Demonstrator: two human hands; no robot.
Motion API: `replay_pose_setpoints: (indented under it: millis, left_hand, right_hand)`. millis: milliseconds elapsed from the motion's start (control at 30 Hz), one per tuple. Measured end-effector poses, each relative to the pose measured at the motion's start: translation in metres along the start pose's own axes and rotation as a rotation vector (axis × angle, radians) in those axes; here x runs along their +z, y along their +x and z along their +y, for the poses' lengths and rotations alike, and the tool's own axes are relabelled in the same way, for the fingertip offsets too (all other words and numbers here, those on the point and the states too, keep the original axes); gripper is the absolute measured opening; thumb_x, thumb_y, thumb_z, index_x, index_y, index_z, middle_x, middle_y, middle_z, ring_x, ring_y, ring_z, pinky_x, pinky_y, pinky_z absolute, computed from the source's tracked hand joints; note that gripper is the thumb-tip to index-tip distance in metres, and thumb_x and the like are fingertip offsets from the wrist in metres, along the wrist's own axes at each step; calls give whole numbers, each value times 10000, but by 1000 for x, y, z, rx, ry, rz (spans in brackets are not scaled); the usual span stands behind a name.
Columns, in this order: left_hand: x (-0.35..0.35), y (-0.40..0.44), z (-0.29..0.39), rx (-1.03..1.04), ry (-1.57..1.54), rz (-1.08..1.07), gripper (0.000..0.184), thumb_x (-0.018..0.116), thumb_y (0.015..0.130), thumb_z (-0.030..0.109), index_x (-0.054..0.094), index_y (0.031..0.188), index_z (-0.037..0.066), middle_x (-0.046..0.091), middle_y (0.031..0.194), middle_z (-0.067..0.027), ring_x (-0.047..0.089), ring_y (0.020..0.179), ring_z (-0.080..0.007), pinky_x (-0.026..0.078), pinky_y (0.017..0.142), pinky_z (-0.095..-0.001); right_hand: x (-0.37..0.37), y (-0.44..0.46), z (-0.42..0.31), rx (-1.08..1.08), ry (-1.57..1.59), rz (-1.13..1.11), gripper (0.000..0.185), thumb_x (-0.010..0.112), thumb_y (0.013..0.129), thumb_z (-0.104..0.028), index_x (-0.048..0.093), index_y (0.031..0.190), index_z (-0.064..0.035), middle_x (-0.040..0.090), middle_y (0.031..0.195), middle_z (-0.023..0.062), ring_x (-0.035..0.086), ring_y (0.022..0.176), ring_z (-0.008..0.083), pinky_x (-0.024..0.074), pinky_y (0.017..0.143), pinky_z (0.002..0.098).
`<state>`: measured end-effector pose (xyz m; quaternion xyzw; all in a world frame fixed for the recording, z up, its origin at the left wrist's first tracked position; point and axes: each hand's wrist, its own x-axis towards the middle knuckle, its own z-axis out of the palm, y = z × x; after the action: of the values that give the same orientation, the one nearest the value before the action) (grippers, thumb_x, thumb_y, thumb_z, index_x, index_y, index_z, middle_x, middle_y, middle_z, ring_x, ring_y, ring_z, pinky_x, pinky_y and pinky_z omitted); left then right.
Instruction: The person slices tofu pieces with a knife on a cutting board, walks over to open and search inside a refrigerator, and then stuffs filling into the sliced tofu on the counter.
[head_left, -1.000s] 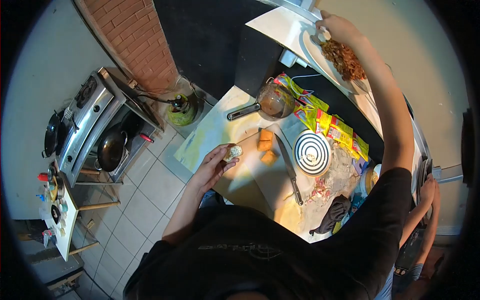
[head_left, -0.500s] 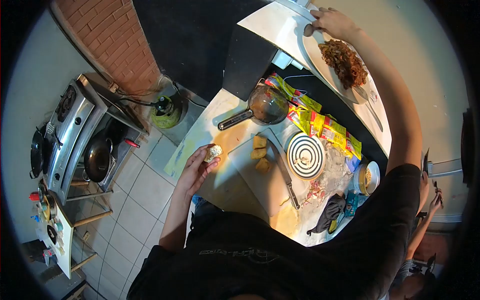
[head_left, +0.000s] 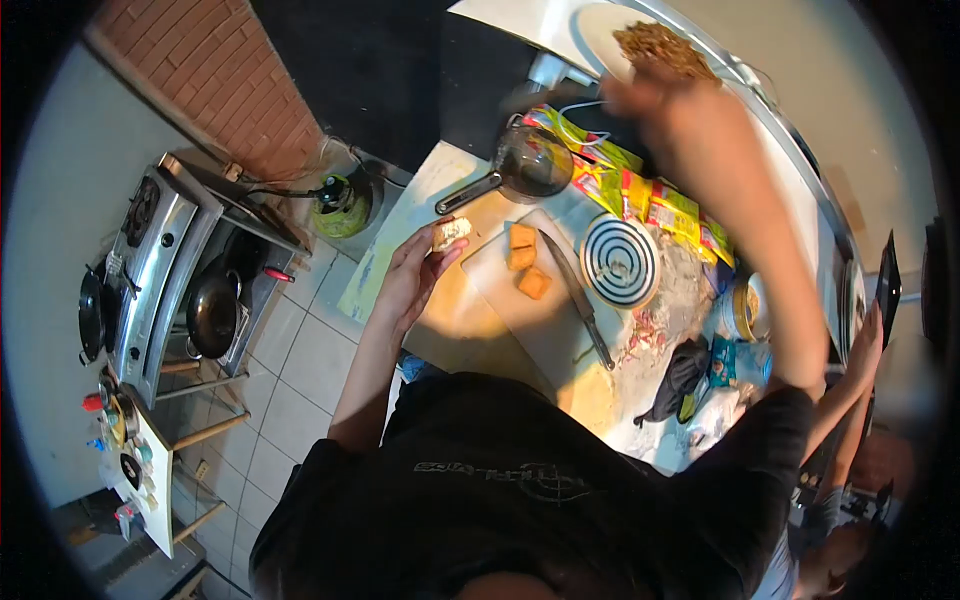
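Note:
My left hand (head_left: 415,265) pinches a piece of fried tofu (head_left: 453,234), its white inside facing up, over the left part of the table. Several golden-brown tofu pieces (head_left: 522,246) lie on the pale cutting board (head_left: 500,285), beside a long knife (head_left: 577,292). My right hand (head_left: 655,95) is smeared by motion in front of the near edge of a white plate (head_left: 598,38) heaped with a brown shredded filling (head_left: 660,48). Whether its fingers hold anything cannot be made out.
A dark saucepan (head_left: 533,162), yellow packets (head_left: 672,208) and a black-and-white ringed plate (head_left: 619,260) stand beyond the board. A dark cloth (head_left: 682,380) and a bowl (head_left: 750,306) lie right. Another person's arm (head_left: 855,385) shows at far right. A stove (head_left: 165,265) stands left.
My right hand has come back from the far side of the plate to its near side. My left hand with the tofu has moved slightly up and right. The view has shifted.

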<state>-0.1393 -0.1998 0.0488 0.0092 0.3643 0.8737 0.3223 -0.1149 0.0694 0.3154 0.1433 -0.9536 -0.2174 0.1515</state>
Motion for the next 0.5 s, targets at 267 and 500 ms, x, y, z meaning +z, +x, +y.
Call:
replay_pose_setpoints:
  millis: [267,500]
  left_hand:
    - [51,1,-26,-43,60,-138,399,415,1034,222,446,1329,-45,533,1298,-185,562,1188,-287,441,1045,-333]
    - [92,8,-53,-106,201,-258,403,385,1043,220,442,1331,-56,545,1282,-191,565,1184,-283,429,1049,-355]
  right_hand:
    - [61,-125,-118,249,303,-94,334,595,734,-99,642,1064,-80,596,937,108,658,701,230,541,546,350]
    - [53,-159,-120,414,159,-104,231,595,737,-103,625,957,-38,599,897,86,658,746,229,547,554,345]
